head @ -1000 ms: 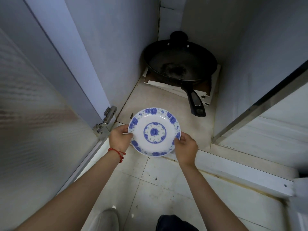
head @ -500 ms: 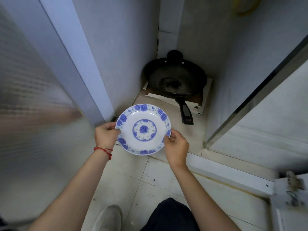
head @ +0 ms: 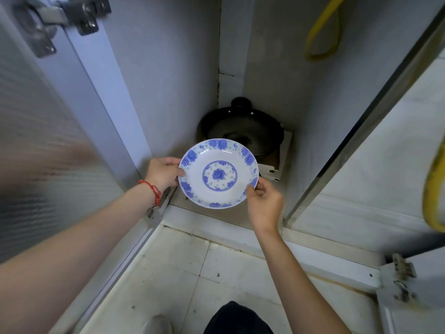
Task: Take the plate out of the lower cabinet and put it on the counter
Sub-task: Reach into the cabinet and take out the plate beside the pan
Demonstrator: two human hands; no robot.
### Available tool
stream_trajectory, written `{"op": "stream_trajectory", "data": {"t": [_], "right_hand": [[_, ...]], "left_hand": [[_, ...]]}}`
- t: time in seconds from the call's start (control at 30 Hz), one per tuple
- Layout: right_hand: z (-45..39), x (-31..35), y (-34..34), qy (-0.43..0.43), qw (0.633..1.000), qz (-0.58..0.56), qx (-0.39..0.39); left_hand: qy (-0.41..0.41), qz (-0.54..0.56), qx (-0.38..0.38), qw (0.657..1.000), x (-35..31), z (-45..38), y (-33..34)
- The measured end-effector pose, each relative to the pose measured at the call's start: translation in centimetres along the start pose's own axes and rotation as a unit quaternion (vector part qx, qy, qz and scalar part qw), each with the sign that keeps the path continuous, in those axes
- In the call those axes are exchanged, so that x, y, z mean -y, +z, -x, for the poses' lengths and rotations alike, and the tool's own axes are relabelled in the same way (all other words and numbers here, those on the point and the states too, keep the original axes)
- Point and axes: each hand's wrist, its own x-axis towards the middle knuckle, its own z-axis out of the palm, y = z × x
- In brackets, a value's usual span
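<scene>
**Both hands hold the plate at the cabinet opening**

Both hands are closed on the rim of the plate [head: 218,174]. The left hand [head: 163,174] grips the left edge, with the thumb lying on the top face of the rim and the other fingers under it. The right hand [head: 264,203] grips the lower right edge in the same way, thumb on top. The plate is white with blue flowers on the rim and a blue ring in the middle. It is in the air, face up and tilted a little toward the camera.

The two forearms come from the lower corners of the view and meet at the plate. On the left wrist there is a red string bracelet [head: 152,190]. The right wrist is bent slightly inward.

The plate is in front of the cabinet opening, above the front edge of the cabinet floor [head: 231,216]. Behind it, deep in the cabinet, a black pan [head: 243,127] rests on a flat piece of cardboard [head: 283,162]; the plate hides the pan's front part. The open cabinet door [head: 45,141] stands near the left hand, and the metal frame [head: 356,141] is at the right, near the right hand. Above, a yellow hose [head: 322,32] hangs inside the cabinet, well apart from the plate. Below the hands lies the white tiled floor [head: 192,273], with free space.
</scene>
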Motion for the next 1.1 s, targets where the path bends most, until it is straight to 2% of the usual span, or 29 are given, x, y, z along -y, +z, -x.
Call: {"op": "stream_trajectory", "data": {"t": [0.13,0.37,0.6,0.87,1.1], "right_hand": [[-0.1,0.4,0.5,0.005,1.000,-0.015,-0.017],[0.7,1.1,1.1,0.003,1.000,-0.019,-0.012],[1.4,3.5,-1.2,0.014,1.000,0.005,-0.008],[4.5,7.5,-5.6,0.017,0.999,0.046,-0.010],[8.3,12.3,-7.9,0.041,0.997,0.069,0.002]], "left_hand": [[0.023,-0.021,0.016,0.999,-1.2,-0.4,-0.4],[0.038,0.015,0.019,0.999,-0.4,0.3,-2.2],[0.032,0.016,0.029,0.999,-1.3,2.3,-1.8],[-0.008,0.029,0.045,0.999,-3.9,7.6,-1.9],[-0.041,0.038,0.036,0.998,-6.2,13.1,-5.0]]}}
